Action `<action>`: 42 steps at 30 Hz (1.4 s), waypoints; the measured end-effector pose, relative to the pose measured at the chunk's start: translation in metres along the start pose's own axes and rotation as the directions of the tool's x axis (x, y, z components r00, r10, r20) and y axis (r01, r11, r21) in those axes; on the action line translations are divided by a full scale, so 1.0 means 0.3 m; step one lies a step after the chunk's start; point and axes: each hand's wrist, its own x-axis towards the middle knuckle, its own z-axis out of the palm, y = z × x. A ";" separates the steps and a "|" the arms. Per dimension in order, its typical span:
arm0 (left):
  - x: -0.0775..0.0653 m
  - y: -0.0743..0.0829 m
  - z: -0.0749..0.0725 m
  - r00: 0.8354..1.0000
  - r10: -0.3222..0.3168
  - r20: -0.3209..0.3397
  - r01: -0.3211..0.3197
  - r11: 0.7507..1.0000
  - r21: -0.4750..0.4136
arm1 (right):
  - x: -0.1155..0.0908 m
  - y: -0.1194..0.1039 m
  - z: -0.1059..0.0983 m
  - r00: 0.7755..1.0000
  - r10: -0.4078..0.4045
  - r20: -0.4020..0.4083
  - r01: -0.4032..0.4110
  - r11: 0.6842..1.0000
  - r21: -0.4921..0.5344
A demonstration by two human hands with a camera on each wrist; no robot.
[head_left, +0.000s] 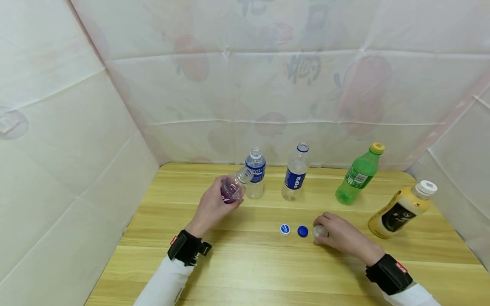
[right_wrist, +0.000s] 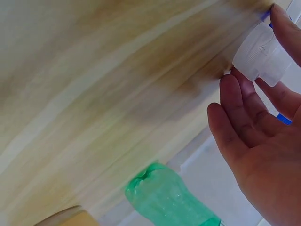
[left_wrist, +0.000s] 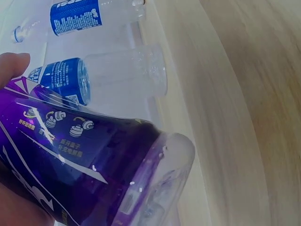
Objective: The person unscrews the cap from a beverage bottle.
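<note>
My left hand (head_left: 212, 209) grips a purple-labelled bottle (head_left: 232, 189) above the table, tilted with its uncapped mouth toward the right. In the left wrist view its dark purple label (left_wrist: 75, 146) and clear base show close up. On the tabletop, my right hand (head_left: 342, 234) pinches a translucent whitish cap (head_left: 320, 231) between thumb and fingers. The right wrist view shows this cap (right_wrist: 256, 52) from the side, low at the wood. Left of it lie a blue cap (head_left: 303, 231) and a white cap with a blue print (head_left: 285, 230).
Behind stand an uncapped clear bottle with a blue label (head_left: 255, 168) and an uncapped Pepsi bottle (head_left: 295, 178). To the right are a green bottle with a yellow cap (head_left: 357, 176) and a yellow bottle with a white cap (head_left: 400, 211). Fabric walls (head_left: 245, 93) enclose the wooden table (head_left: 245, 267).
</note>
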 end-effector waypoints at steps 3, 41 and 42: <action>0.004 -0.010 -0.006 1.000 -0.020 -0.020 0.020 0.999 -0.029 | 0.000 0.001 0.001 1.000 0.019 0.010 -0.019 1.000 0.011; 0.145 -0.171 0.050 0.932 -0.309 -0.191 0.209 0.885 -0.416 | 0.009 -0.004 -0.108 0.982 0.028 -0.187 -0.005 0.992 0.125; 0.147 -0.173 0.051 0.930 -0.316 -0.186 0.217 0.883 -0.415 | 0.008 -0.005 -0.108 0.981 0.024 -0.191 -0.001 0.993 0.121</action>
